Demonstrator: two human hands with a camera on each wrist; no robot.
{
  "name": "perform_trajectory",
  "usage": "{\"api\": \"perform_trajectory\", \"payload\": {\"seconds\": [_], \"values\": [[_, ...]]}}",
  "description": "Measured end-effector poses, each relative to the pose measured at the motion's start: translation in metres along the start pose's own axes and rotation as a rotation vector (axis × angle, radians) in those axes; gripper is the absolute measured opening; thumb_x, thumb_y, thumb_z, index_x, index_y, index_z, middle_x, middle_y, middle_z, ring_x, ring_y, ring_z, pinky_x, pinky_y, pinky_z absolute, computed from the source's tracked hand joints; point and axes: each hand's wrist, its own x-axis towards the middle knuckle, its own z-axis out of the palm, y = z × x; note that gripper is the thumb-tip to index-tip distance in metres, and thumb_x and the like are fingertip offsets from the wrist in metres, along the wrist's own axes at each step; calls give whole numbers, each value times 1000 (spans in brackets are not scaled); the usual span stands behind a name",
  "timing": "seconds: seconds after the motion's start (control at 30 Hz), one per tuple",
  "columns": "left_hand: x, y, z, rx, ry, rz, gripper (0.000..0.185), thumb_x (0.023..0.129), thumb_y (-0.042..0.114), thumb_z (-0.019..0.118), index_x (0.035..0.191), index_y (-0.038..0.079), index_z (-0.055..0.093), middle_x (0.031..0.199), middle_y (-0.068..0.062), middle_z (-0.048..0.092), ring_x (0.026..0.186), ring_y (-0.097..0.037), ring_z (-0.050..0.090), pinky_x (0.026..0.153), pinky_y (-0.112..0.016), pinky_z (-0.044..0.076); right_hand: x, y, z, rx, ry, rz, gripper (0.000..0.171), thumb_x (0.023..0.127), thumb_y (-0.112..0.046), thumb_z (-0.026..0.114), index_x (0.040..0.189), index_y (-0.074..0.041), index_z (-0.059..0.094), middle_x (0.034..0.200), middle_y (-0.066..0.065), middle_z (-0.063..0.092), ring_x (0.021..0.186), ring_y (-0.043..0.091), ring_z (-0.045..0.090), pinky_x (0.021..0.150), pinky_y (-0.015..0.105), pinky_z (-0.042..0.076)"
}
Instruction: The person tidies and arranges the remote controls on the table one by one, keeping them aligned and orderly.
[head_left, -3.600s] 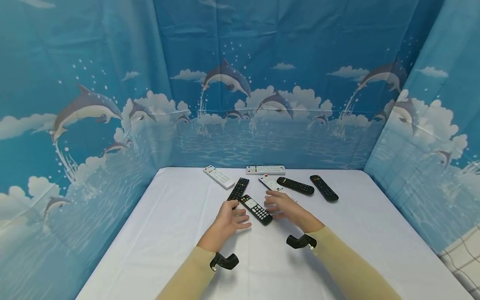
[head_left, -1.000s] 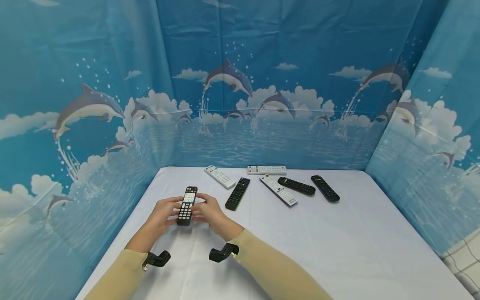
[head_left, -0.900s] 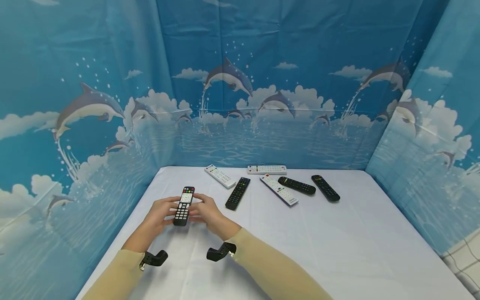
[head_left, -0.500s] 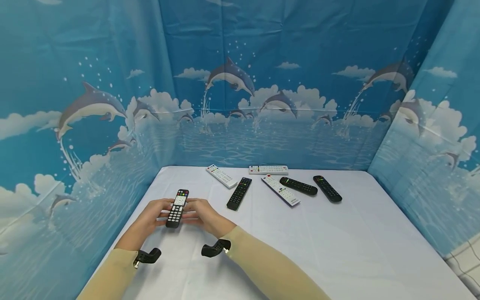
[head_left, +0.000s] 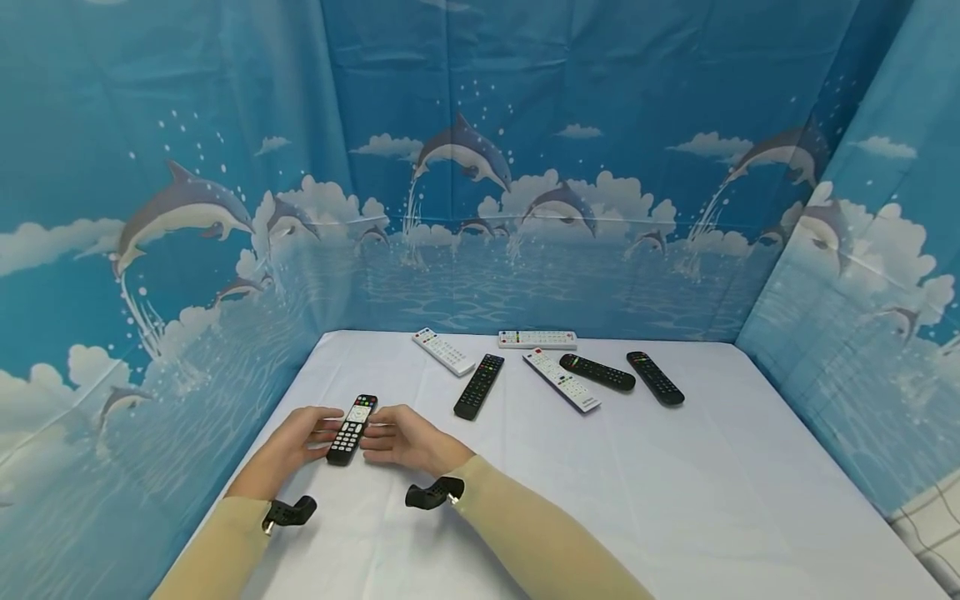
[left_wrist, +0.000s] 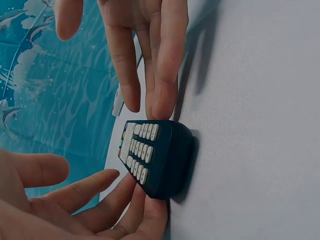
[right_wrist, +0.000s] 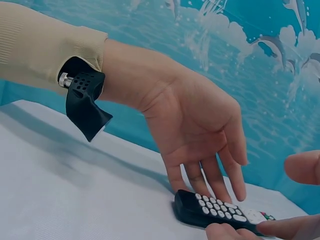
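A black TV remote with white keys [head_left: 348,437] lies flat on the white table, its coloured keys pointing away from me. My left hand [head_left: 291,440] is along its left side, the relaxed fingers at its edge and the thumb off it. On the other side, the fingers of my right hand [head_left: 405,440] stretch toward the remote's right edge, thumb raised. In the left wrist view, fingertips of both hands meet or nearly meet the sides of the remote [left_wrist: 172,155]. The right wrist view shows the left hand [right_wrist: 195,115] beside the remote [right_wrist: 192,210], neither hand curled round it.
Behind and to the right lie more remotes: a black one [head_left: 478,387], white ones [head_left: 444,352] [head_left: 537,339] [head_left: 561,381], and darker ones [head_left: 597,372] [head_left: 655,378]. A blue dolphin-print curtain [head_left: 480,275] encloses the table [head_left: 675,500] at the back and sides.
Both hands carried the black remote from the table's middle leftward, then lowered it onto the cloth. Their fingers have since loosened from its sides. The other remotes stay put.
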Motion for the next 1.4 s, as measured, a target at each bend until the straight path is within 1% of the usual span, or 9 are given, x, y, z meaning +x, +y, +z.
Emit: {"api": "perform_trajectory", "payload": {"seconds": [0.17,0.33,0.53,0.63,0.77,0.87,1.03,1.17,1.4], "values": [[1,-1,-3,-15,-19,1,50,101,21,51,143,-5,48,133,-23,58,106,-27,57,84,-40,49,1,0,0,-11,-24,4,55,95,-11,51,140,18,37,138,31,47,130,45,49,106,53,43],[-1,-3,-5,-20,-42,3,49,103,21,45,146,-4,47,138,-24,56,111,-29,57,86,-42,49,0,2,-2,-13,-27,1,53,95,-10,51,140,17,38,137,30,47,129,44,50,106,53,43],[-1,0,-6,17,-66,26,51,106,22,40,149,-5,41,143,-27,51,116,-32,58,92,-46,50,-4,-3,-3,-60,45,-9,52,98,-15,56,142,8,42,135,29,49,126,47,52,101,54,47],[-1,7,-6,51,-46,42,53,106,24,43,150,-5,39,144,-28,50,121,-37,57,100,-52,46,-8,-11,-1,-109,93,-25,50,98,-19,59,141,3,47,134,31,51,124,48,54,100,55,48],[-4,21,-3,122,-2,66,59,104,28,48,149,-8,36,146,-29,46,129,-42,49,108,-56,38,-13,-25,-1,-156,115,-31,49,100,-22,57,143,0,49,137,32,49,125,48,53,103,57,45],[-7,32,3,163,5,106,62,103,31,49,150,-7,34,147,-28,45,131,-41,46,109,-56,36,-19,-34,-4,-188,112,-37,52,101,-25,56,146,0,48,141,31,48,128,47,51,105,58,42],[-9,48,19,159,-20,200,58,105,29,48,154,0,36,150,-25,44,133,-40,45,110,-55,36,-30,-52,-10,-255,109,-69,54,102,-28,55,148,-2,46,146,29,45,131,43,49,108,56,40],[-8,56,35,136,-44,255,53,106,23,45,154,3,38,151,-24,43,135,-40,44,111,-55,35,-37,-68,-13,-299,141,-109,56,101,-28,58,150,-4,45,147,27,45,131,42,49,108,55,40],[-1,67,70,70,-84,260,52,105,23,48,153,4,41,150,-23,45,135,-39,45,111,-53,36,-50,-95,-29,-332,241,-170,55,102,-23,56,153,-8,43,148,19,47,136,40,44,109,55,39]]}}
